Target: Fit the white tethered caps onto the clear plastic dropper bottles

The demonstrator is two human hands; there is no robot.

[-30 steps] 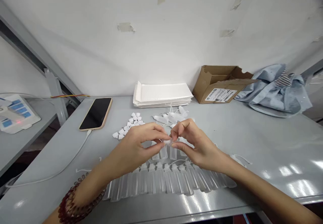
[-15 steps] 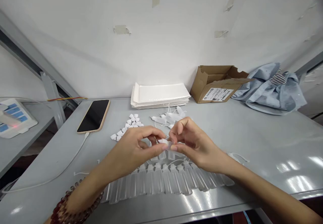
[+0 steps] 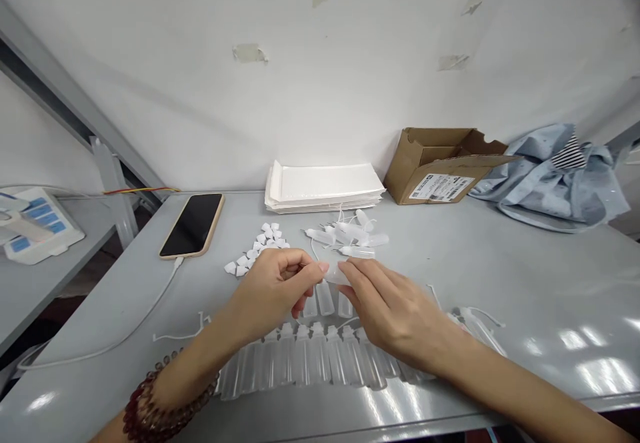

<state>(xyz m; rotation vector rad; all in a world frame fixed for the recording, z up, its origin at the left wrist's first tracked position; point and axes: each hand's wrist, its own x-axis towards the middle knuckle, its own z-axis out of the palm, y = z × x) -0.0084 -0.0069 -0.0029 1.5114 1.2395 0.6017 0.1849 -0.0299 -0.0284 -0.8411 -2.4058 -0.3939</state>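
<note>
Clear, smooth, tube-shaped plastic bottles with stepped necks lie side by side along the near edge of the glossy grey tabletop. Bracelet of glossy dark-red beads on the left wrist. Above the row, the right hand has its grip closed on the body of one small frosted-plastic bottle, held roughly level. The left hand has its grip pinched at the other end; fingertips hide whatever is fitted there. Step, as I read it: working the bottle's mouth end. Next move probably calls for a steady right hold and light left fingers, since thin plastic might squash. More small frosted bottles lie just beyond the row. Further back, hard white faceted caps in a loose pile; to their right, needle-tipped frosted bottles, thin white loops among them. Black-screened phone in a tan case, left. Along the white wall: stacked flat white packets, open brown cardboard box, crumpled light-blue fabric.
</note>
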